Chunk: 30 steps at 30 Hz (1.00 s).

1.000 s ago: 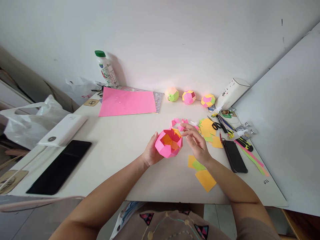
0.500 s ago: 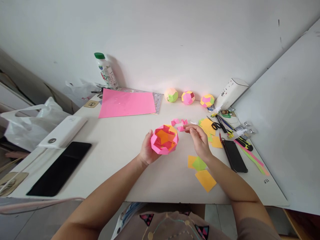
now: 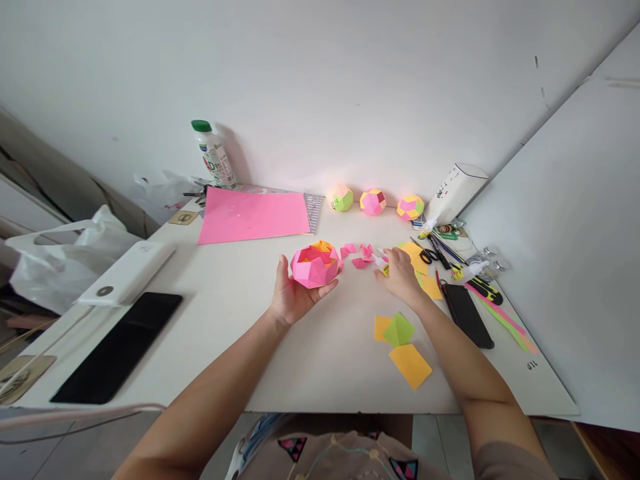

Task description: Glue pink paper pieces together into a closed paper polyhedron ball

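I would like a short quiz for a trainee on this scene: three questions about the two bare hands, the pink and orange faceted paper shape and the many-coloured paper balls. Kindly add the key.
1. Multiple choice. Which hand holds the open, faceted pink and orange paper shape?
A. the left
B. the right
C. both
2. True or false: the fingers of the right hand are at the small white plastic bottle with a yellow label.
3. Counting. How many faceted, many-coloured paper balls stand in a row along the white wall?

Key:
1. A, the left hand.
2. True.
3. Three.
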### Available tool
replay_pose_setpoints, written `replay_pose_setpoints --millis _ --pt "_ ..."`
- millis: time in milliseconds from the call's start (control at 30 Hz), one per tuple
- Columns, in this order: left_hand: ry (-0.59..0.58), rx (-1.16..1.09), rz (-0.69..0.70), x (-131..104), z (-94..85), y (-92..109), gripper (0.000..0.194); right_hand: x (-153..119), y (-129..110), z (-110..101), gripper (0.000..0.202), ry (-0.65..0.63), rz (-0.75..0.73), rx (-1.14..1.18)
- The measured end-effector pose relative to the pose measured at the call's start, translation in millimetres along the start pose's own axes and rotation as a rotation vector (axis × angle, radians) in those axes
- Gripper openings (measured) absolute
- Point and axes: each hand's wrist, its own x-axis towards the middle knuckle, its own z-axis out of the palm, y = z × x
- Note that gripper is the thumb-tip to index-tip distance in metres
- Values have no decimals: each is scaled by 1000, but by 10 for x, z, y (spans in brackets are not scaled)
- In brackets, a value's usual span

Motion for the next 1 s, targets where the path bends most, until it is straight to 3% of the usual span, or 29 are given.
replay_pose_setpoints --millis 133,333,833,1000 --pt "-73 -34 -62 -32 19 -5 78 -4 25 33 54 -140 44 -125" --pt "-68 -106 -152 -23 7 -3 80 -6 47 63 45 -172 55 -146" --pt "-181 -111 -102 -31 -1 -4 72 72 161 -74 44 -69 55 23" --pt "-90 -125 -31 -17 7 -19 63 21 107 -268 40 -27 -4 89"
